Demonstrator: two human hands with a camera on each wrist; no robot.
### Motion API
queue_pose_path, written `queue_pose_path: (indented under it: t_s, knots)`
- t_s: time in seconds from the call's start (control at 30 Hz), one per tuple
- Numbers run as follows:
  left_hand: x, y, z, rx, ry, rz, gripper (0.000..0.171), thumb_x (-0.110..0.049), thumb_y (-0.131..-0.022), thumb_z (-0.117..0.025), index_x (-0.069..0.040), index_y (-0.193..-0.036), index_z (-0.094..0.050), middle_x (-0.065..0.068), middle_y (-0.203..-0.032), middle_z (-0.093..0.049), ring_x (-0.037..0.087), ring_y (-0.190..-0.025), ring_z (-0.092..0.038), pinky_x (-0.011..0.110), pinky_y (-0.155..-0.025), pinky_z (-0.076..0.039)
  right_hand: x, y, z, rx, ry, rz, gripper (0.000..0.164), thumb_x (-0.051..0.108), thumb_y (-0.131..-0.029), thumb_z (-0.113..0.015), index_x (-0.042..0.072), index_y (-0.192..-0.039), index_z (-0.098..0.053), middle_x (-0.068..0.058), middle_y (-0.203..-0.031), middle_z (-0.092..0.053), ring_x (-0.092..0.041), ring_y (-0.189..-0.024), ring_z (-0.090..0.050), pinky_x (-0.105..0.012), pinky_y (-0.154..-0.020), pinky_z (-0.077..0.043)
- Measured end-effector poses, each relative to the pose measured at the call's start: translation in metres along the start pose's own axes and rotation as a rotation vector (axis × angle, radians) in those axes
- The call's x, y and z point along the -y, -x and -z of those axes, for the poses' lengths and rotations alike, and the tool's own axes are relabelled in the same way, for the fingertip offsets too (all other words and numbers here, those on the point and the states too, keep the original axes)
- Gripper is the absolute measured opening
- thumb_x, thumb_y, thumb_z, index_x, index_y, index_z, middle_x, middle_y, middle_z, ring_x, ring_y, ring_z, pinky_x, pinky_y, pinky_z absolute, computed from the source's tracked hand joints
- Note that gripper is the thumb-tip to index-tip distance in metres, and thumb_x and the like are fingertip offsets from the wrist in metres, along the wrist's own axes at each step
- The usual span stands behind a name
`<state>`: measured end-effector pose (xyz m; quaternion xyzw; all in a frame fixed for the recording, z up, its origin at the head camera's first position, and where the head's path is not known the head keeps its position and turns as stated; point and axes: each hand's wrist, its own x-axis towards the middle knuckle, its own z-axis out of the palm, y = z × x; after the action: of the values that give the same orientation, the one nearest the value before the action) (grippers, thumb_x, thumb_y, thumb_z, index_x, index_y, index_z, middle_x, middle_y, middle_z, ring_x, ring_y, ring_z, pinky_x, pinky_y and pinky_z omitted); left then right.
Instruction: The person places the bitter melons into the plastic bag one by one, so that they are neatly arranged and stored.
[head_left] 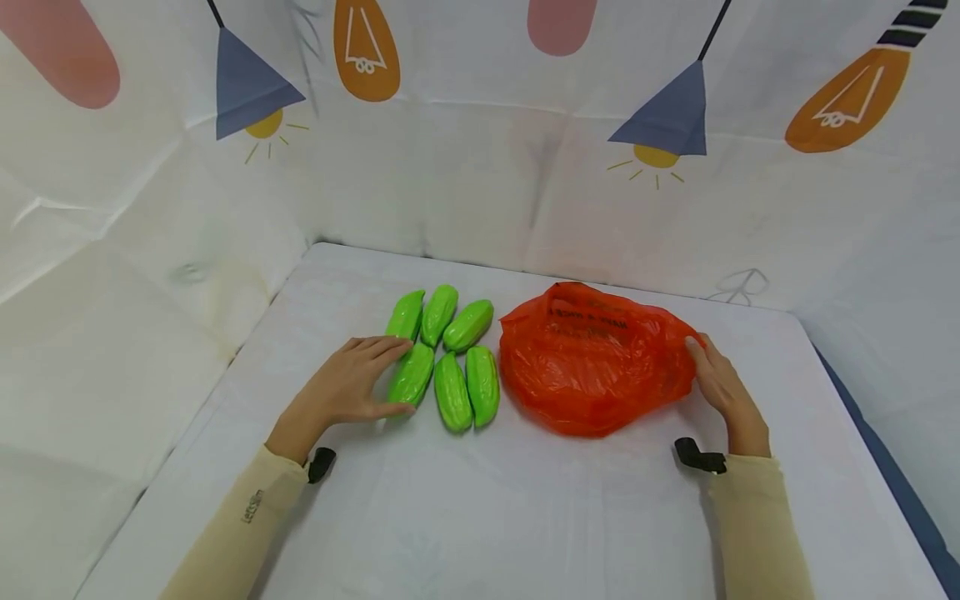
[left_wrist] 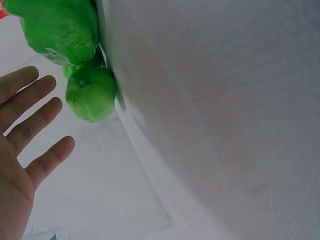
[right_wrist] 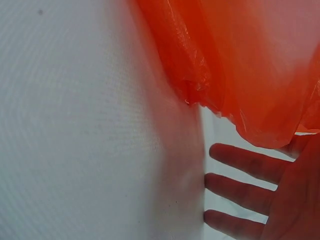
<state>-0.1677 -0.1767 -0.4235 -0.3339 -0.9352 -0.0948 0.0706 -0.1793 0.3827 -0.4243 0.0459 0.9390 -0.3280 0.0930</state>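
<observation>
Here we go: six glossy, bright-green gourds [head_left: 453, 393], plump and tapering, lie bunched in two rough rows of three, just right of the left hand [head_left: 363, 379]! The nearest gourd [head_left: 411, 377] sits right in the gap between that hand's thumb and fingers. And left of the right hand [head_left: 726, 387], a wrinkled, puffed-out red plastic bag [head_left: 592, 367], dark print near its far edge, its right edge pinched!

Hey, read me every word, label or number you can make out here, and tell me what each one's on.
"Letsslim", as best I can read it, on the left sleeve.
Dark printing on the red plastic bag: too small and blurred to read reliably.
No other readable text shows.
</observation>
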Motion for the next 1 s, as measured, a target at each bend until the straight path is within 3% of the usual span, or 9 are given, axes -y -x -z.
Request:
queue_pose_path:
  t_s: [0.33, 0.53, 0.67, 1.0]
  knots:
    - [-0.003, 0.003, 0.001, 0.078, 0.049, 0.026, 0.099, -0.073, -0.070, -0.071, -0.011, -0.144, -0.049, 0.007, -0.145, -0.051, 0.030, -0.133, -0.048, 0.056, -0.105, -0.041, 0.000, -0.002, 0.005, 0.064, 0.017, -0.067, 0.082, 0.059, -0.102, -0.009, -0.002, -0.154, 0.006, -0.037, -0.156, -0.006, -0.060, -0.138, -0.014, -0.073, -0.109, -0.015]
    - [-0.005, 0.006, 0.004, 0.169, 0.114, 0.078, 0.111, -0.070, -0.063, -0.078, -0.013, -0.150, -0.041, 0.008, -0.152, -0.043, 0.032, -0.140, -0.039, 0.063, -0.105, -0.038, -0.001, -0.003, 0.007, 0.059, 0.023, -0.068, 0.081, 0.058, -0.102, -0.010, -0.004, -0.153, 0.004, -0.036, -0.156, -0.007, -0.058, -0.140, -0.013, -0.071, -0.111, -0.014]
    - [-0.004, 0.007, 0.003, 0.189, 0.114, 0.080, 0.116, -0.067, -0.060, -0.082, -0.012, -0.152, -0.037, 0.009, -0.154, -0.041, 0.033, -0.142, -0.036, 0.065, -0.105, -0.037, -0.001, -0.003, 0.007, 0.067, 0.015, -0.077, 0.083, 0.059, -0.101, -0.010, -0.004, -0.153, 0.006, -0.036, -0.156, -0.004, -0.058, -0.141, -0.011, -0.072, -0.111, -0.013]
    - [-0.003, 0.011, -0.001, 0.199, 0.111, 0.094, 0.110, -0.055, -0.064, -0.086, -0.015, -0.153, -0.034, 0.015, -0.145, -0.050, 0.039, -0.131, -0.048, 0.059, -0.103, -0.042, -0.001, 0.000, 0.006, 0.079, 0.006, -0.097, 0.085, 0.062, -0.100, -0.010, -0.002, -0.153, 0.008, -0.035, -0.157, -0.003, -0.057, -0.141, -0.008, -0.073, -0.110, -0.013]
